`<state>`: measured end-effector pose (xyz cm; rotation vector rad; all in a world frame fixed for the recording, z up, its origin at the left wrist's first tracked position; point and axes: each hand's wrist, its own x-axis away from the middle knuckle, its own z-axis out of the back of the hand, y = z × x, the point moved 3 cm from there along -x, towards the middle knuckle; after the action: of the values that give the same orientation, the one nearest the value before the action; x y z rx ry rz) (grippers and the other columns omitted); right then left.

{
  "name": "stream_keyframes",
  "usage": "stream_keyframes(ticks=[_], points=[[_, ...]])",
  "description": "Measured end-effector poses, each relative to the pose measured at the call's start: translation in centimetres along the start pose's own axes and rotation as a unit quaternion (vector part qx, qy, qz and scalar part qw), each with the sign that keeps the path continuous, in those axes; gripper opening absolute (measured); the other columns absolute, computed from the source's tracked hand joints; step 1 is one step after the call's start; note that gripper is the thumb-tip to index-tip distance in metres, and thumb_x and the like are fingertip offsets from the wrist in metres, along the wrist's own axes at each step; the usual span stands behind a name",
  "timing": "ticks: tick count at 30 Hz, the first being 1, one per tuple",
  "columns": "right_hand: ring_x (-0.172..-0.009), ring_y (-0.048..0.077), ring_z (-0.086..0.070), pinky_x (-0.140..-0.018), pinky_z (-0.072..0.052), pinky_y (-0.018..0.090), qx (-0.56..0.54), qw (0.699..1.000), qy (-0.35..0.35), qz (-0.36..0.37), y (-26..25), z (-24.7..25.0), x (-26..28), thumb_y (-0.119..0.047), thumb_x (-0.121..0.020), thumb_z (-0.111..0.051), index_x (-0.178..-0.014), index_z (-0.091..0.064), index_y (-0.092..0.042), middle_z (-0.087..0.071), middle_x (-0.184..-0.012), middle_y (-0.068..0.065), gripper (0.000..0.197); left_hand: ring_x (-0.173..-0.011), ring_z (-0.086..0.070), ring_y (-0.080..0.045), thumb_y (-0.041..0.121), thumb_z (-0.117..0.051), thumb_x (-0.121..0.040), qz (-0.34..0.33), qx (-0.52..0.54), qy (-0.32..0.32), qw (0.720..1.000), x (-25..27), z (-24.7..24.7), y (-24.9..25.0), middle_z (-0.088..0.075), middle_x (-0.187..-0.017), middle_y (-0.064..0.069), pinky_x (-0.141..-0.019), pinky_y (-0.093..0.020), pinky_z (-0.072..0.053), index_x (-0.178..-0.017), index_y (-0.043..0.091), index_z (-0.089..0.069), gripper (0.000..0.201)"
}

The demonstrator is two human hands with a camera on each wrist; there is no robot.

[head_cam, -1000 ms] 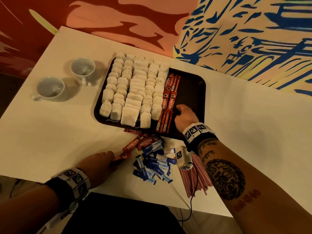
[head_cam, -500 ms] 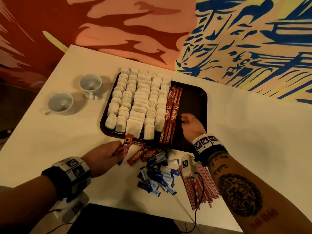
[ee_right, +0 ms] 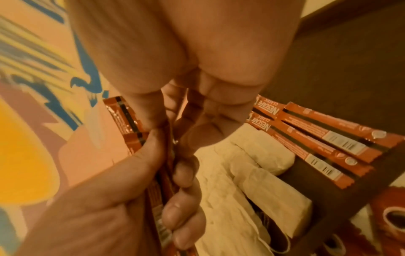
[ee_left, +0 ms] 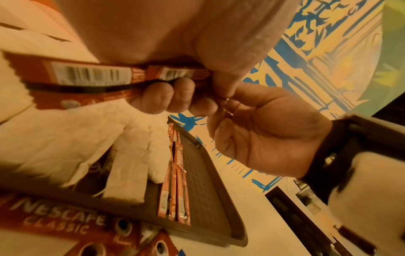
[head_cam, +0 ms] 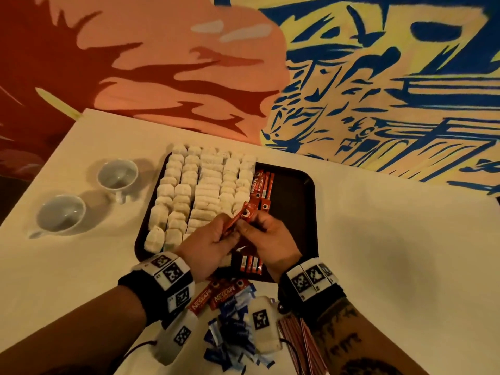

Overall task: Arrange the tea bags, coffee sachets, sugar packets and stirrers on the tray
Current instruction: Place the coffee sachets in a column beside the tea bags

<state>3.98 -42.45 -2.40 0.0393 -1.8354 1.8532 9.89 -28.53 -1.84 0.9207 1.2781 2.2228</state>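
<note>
Both hands have come together over the tray's (head_cam: 303,212) 6 o'clock edge, left hand (head_cam: 208,244) and right hand (head_cam: 267,239) pinching the same coffee sachets (head_cam: 244,215). Passing several at once could let one slip. Tea bags (head_cam: 205,185) fill the tray's 9 o'clock half; sugar packets (head_cam: 232,331) and stirrers (head_cam: 300,345) wait on the desk (head_cam: 378,239).

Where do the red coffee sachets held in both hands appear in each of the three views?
Head: held coffee sachets at centre, between left hand and right hand, above the tray.
Left wrist: upper left, barcodes showing.
Right wrist: lower centre, edge-on between the fingers.
Shared landmark: the sachet row lying on the tray.
</note>
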Motion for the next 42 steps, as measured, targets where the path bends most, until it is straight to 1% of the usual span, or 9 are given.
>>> stream_keyframes(ticks=[4, 8, 11, 14, 18, 22, 27, 33, 42], points=[[-0.082, 0.029, -0.071, -0.078, -0.058, 0.045, -0.063, 0.997, 0.026, -0.026, 0.0, 0.8, -1.3, -0.019, -0.087, -0.076, -0.086, -0.067, -0.006, -0.074, -0.091, 0.016, 0.016, -0.094, -0.062, -0.001, 0.035, -0.051, -0.1, 0.001, -0.03, 0.01, 1.0, -1.0, -0.1, -0.5, -0.067, -0.102, 0.013, -0.088, -0.031, -0.052, -0.126, 0.026, -0.055, 0.028], [-0.071, 0.018, -0.066, -0.066, -0.055, 0.035, -0.067, 0.997, 0.026, -0.043, -0.1, 0.7, -2.1, -0.008, -0.09, -0.071, -0.075, -0.063, -0.014, -0.07, -0.078, 0.007, 0.017, -0.1, -0.064, -0.005, 0.032, -0.052, -0.1, 0.026, 0.015, 0.019, 0.999, -2.1, -0.2, -1.3, -0.07, -0.104, 0.012, -0.095, -0.038, -0.05, -0.12, 0.03, -0.06, 0.022], [-0.077, 0.022, -0.071, -0.075, -0.059, 0.041, -0.018, 0.996, 0.072, -0.043, 0.2, 1.8, -4.2, -0.014, -0.088, -0.074, -0.084, -0.07, -0.015, -0.076, -0.084, 0.005, 0.006, -0.098, -0.067, -0.014, 0.034, -0.053, -0.099, 0.047, 0.057, 0.035, 0.997, -2.4, 0.1, -1.6, -0.073, -0.101, 0.005, -0.095, -0.044, -0.051, -0.116, 0.033, -0.062, 0.019], [-0.083, 0.022, -0.075, -0.08, -0.061, 0.046, 0.058, 0.983, 0.157, -0.077, 1.3, 5.0, -8.6, -0.029, -0.08, -0.082, -0.091, -0.069, -0.019, -0.077, -0.088, 0.001, 0.02, -0.081, -0.067, -0.024, 0.036, -0.054, -0.099, 0.07, 0.073, 0.075, 0.992, -2.5, 1.3, -2.4, -0.071, -0.088, -0.006, -0.08, -0.042, -0.053, -0.101, 0.028, -0.063, 0.011], [-0.079, 0.018, -0.072, -0.078, -0.062, 0.038, 0.21, 0.954, 0.17, -0.132, 1.6, 8.6, -13.6, -0.04, -0.083, -0.077, -0.095, -0.068, -0.023, -0.075, -0.088, 0.0, 0.022, -0.062, -0.052, -0.008, 0.027, -0.054, -0.099, 0.091, 0.095, 0.103, 0.986, -2.2, 2.8, -3.3, -0.056, -0.066, 0.004, -0.066, -0.029, -0.045, -0.088, 0.017, -0.06, 0.016], [-0.055, 0.014, -0.06, -0.051, -0.055, 0.022, 0.184, 0.953, 0.147, -0.192, 1.9, 9.4, -16.3, -0.03, -0.089, -0.074, -0.106, -0.066, -0.011, -0.069, -0.075, 0.006, 0.027, -0.051, -0.044, -0.003, 0.025, -0.052, -0.099, 0.103, 0.117, 0.103, 0.982, -1.6, 3.7, -3.9, -0.048, -0.058, 0.004, -0.052, -0.021, -0.041, -0.084, 0.012, -0.057, 0.021], [-0.06, 0.016, -0.067, -0.077, -0.063, 0.039, 0.233, 0.942, 0.145, -0.193, 2.4, 9.1, -18.4, -0.04, -0.084, -0.078, -0.1, -0.069, -0.017, -0.075, -0.08, 0.004, 0.029, -0.048, -0.048, 0.003, 0.016, -0.051, -0.1, 0.091, 0.146, 0.099, 0.98, -1.0, 3.8, -3.7, -0.055, -0.05, 0.016, -0.05, -0.012, -0.042, -0.081, 0.02, -0.057, 0.02], [-0.082, 0.019, -0.073, -0.082, -0.061, 0.04, 0.293, 0.924, 0.171, -0.178, 2.7, 8.7, -19.0, -0.048, -0.074, -0.083, -0.082, -0.065, -0.027, -0.075, -0.086, -0.002, 0.028, -0.045, -0.042, 0.0, 0.023, -0.05, -0.1, 0.116, 0.14, 0.09, 0.979, -0.8, 3.3, -4.4, -0.048, -0.049, 0.01, -0.052, -0.022, -0.039, -0.083, 0.012, -0.056, 0.021], [-0.08, 0.019, -0.072, -0.083, -0.06, 0.039, 0.321, 0.918, 0.168, -0.16, 2.4, 8.0, -19.9, -0.047, -0.073, -0.083, -0.079, -0.064, -0.028, -0.073, -0.084, -0.004, 0.028, -0.052, -0.049, -0.005, 0.025, -0.051, -0.1, 0.113, 0.129, 0.093, 0.981, -0.5, 3.0, -4.7, -0.056, -0.056, 0.01, -0.057, -0.03, -0.045, -0.085, 0.016, -0.059, 0.019]])
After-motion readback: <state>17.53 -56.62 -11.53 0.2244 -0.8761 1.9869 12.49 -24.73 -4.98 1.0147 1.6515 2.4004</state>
